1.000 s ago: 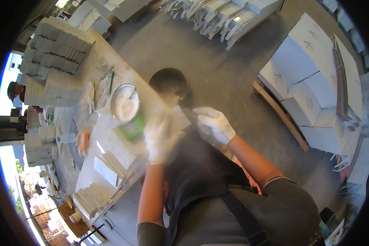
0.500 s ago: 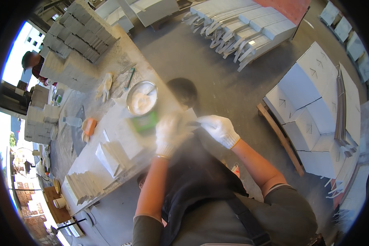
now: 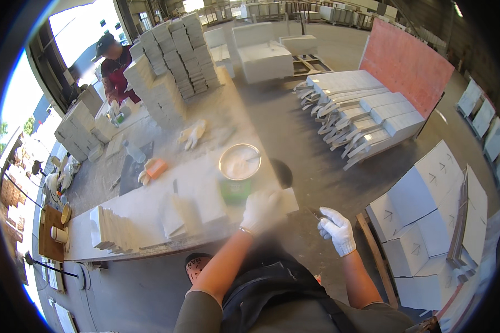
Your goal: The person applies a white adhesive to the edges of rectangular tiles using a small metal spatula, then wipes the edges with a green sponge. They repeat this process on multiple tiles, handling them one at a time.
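The work goes on at a long dusty table (image 3: 150, 205) in a big open workshop with a grey concrete floor (image 3: 311, 139). The left hand (image 3: 261, 211), gloved in white, lies flat and open on a pale stone slab (image 3: 286, 201) at the table's near corner; the hand is blurred. Just beyond it stands one metal bucket (image 3: 239, 165) of white paste. Off to its left a row of thin tiles (image 3: 116, 233) leans on edge, and one orange block (image 3: 156, 168) lies farther off. The right hand (image 3: 337, 228), also gloved, hangs off the table, curled around a small dark tool (image 3: 318, 216); what the tool is cannot be told. Beyond both hands rise tall stacks of tiles (image 3: 172, 61), with one other person (image 3: 115, 66) behind them. To the right of the right hand stand large white slabs (image 3: 428, 200).
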Demonstrator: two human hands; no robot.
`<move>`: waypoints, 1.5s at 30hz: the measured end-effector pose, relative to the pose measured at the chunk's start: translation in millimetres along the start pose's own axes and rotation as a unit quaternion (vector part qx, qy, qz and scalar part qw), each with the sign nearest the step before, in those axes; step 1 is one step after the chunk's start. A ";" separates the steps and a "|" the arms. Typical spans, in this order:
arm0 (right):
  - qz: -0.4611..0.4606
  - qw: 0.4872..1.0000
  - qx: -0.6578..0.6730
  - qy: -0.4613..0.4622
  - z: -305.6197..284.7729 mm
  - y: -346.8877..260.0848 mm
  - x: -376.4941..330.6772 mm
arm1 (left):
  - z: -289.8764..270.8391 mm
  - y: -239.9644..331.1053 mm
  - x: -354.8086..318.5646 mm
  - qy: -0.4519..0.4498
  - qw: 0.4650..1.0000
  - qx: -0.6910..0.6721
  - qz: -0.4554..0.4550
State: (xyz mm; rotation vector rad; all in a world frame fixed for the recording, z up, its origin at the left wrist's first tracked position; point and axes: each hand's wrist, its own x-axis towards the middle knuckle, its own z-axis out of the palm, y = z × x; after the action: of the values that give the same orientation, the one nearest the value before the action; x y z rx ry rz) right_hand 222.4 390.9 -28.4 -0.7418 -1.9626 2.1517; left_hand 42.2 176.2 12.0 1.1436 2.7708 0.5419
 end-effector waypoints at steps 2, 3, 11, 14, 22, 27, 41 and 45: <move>-0.020 0.999 0.029 0.013 -2.0 -6.3 -3.3 | -2.2 5.6 -10.3 0.070 0.997 -0.038 0.000; -0.026 0.999 0.017 0.027 1.1 -8.2 -3.4 | -1.8 3.5 -23.6 0.126 0.986 -0.113 0.006; -0.039 0.997 -0.034 -0.058 74.2 -15.6 9.6 | 30.5 -39.4 -118.0 -0.107 0.547 -0.827 -0.074; -0.098 0.986 -0.098 -0.090 100.3 -20.3 9.9 | 35.2 -38.8 -155.1 -0.129 0.360 -0.921 -0.081; -0.216 0.944 -0.223 -0.113 125.9 -37.4 6.1 | 26.5 -34.5 -195.9 -0.084 0.331 -0.938 -0.067; -0.187 0.950 -0.220 -0.116 133.9 -42.0 -5.6 | 27.9 -35.8 -197.3 -0.080 0.313 -0.944 -0.065; -0.128 0.983 -0.085 -0.100 141.9 -99.9 -41.2 | 45.4 -46.1 -199.6 -0.042 0.259 -0.962 -0.070; -0.192 0.975 -0.101 -0.045 132.8 -104.6 0.4 | 64.0 -58.2 -212.6 0.065 0.351 -0.911 -0.208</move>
State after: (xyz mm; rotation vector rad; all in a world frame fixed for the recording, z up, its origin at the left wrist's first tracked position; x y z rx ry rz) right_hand 140.1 286.8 76.3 -0.2573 -2.1779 1.8064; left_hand 169.4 8.0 -78.4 -0.2934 0.6208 2.3573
